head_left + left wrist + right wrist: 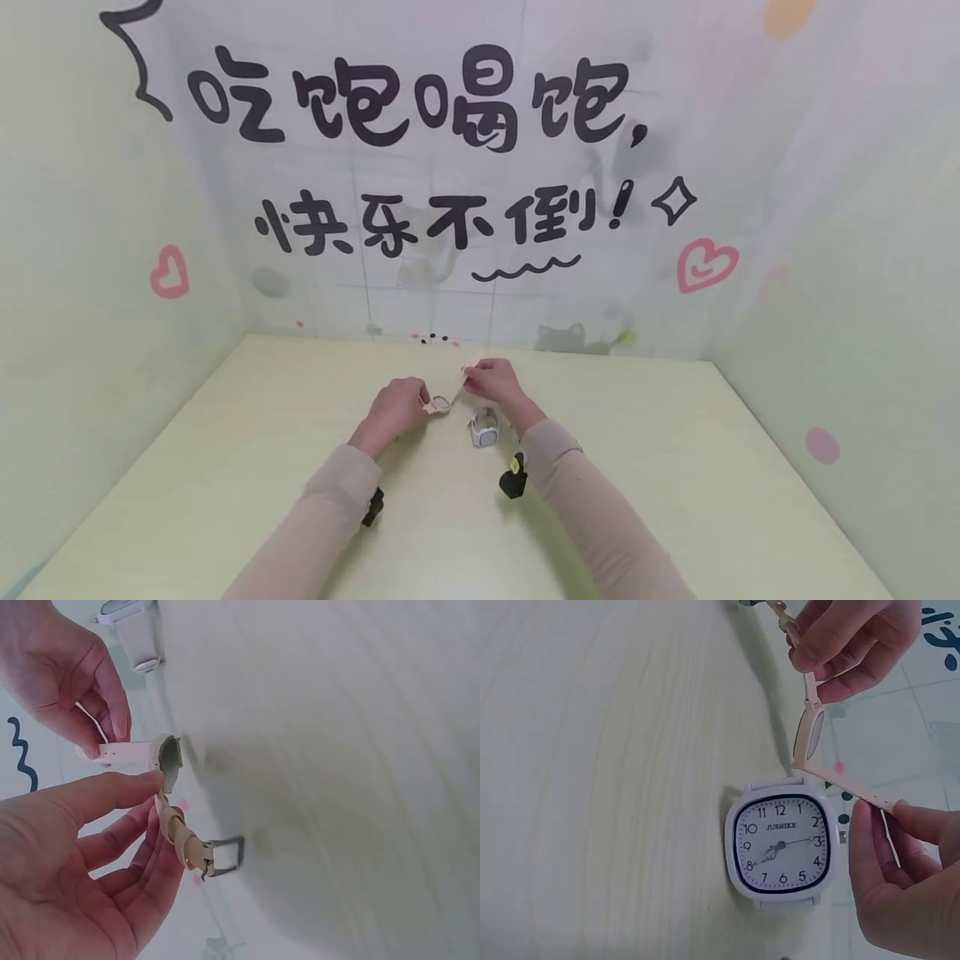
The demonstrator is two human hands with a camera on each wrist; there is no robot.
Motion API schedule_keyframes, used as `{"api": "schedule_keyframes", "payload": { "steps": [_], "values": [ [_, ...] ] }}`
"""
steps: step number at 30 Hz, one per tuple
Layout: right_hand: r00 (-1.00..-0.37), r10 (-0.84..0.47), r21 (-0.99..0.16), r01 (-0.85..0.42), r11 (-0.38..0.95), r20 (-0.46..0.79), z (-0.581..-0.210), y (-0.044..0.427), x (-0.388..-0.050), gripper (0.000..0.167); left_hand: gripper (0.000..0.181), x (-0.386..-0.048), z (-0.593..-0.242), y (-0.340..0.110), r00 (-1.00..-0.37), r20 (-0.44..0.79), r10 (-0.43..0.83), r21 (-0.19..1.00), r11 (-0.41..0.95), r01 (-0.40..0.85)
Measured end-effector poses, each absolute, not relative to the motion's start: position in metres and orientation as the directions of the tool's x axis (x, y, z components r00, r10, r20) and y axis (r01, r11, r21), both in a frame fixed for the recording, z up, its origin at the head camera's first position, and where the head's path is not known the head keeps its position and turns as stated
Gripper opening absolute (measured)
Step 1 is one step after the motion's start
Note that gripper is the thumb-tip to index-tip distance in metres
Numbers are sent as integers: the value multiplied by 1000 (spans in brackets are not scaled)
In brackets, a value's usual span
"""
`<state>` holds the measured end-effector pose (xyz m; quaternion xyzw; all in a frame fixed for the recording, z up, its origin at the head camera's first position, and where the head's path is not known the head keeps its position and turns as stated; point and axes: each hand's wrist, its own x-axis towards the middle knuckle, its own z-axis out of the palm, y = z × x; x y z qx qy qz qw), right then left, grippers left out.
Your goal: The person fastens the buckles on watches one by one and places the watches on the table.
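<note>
A pale pink wristwatch [441, 405] is stretched between my two hands above the table. My left hand [397, 407] pinches the buckle-side strap close to the case, and the metal buckle [227, 856] sticks out past the fingers. With thumb and fingertips, my right hand [497, 382] holds the other strap [855, 789], the one with holes. The pink case [808, 739] hangs tilted between them, its dial seen only edge-on. Just nearer to me, below the right hand, a white square wristwatch [780, 844] rests on the table with its numbered dial facing up.
The pale wood-grain table [637, 467] is closed in by a back wall [450, 300] with large dark lettering and by side walls. A black wrist device [513, 479] hangs under the right sleeve; another dark one [372, 507] shows by the left sleeve.
</note>
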<state>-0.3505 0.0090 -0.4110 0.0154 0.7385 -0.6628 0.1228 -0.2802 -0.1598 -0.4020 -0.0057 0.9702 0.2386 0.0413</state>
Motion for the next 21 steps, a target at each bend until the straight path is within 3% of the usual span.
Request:
{"api": "schedule_keyframes", "payload": {
  "steps": [9,13,21],
  "values": [
    [-971,-191,-989,146,9,-145,-374,19,-328,18,30,-272,-395,-165,-995,-90,35,503,864,-15],
    [-968,-230,-993,112,-33,-101,-357,25,-311,16,25,-268,-394,-165,-996,-78,48,545,838,-2],
    [-951,-309,-992,46,-120,-6,-337,45,-284,19,21,-252,-392,-164,-993,73,88,630,768,114]
  ]
}}
